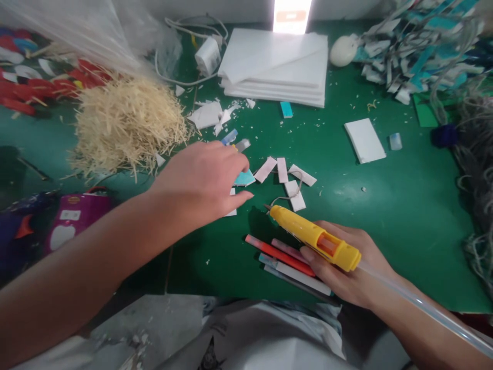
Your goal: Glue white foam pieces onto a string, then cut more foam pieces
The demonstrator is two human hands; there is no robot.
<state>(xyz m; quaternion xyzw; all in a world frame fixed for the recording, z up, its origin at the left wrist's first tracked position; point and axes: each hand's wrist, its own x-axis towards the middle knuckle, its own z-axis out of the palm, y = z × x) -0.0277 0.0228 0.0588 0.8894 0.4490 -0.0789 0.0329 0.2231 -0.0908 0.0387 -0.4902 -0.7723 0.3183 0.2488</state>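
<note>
My right hand (pixel 346 272) is wrapped round a yellow hot glue gun (pixel 300 226), its nozzle pointing up and left. A long clear glue stick (pixel 419 306) trails from the gun's back end. My left hand (pixel 204 177) hovers palm down, thumb and index finger apart. Close to its index fingertip lies a light blue piece (pixel 245 178); whether they touch is hard to see. Part of a white piece (pixel 231 204) shows under the thumb. Several small pale strips (pixel 282 170) lie along a thin grey cord (pixel 283 198) just beyond the nozzle.
An orange stick (pixel 279 254) and a white stick (pixel 304 276) lie below the gun. Foam sheets (pixel 273 61) are stacked at the back. A straw-coloured heap (pixel 127 123) stands left, a white block (pixel 365 140) right. Grey cords (pixel 477 154) line the right edge; a purple package (pixel 77 218) lies left.
</note>
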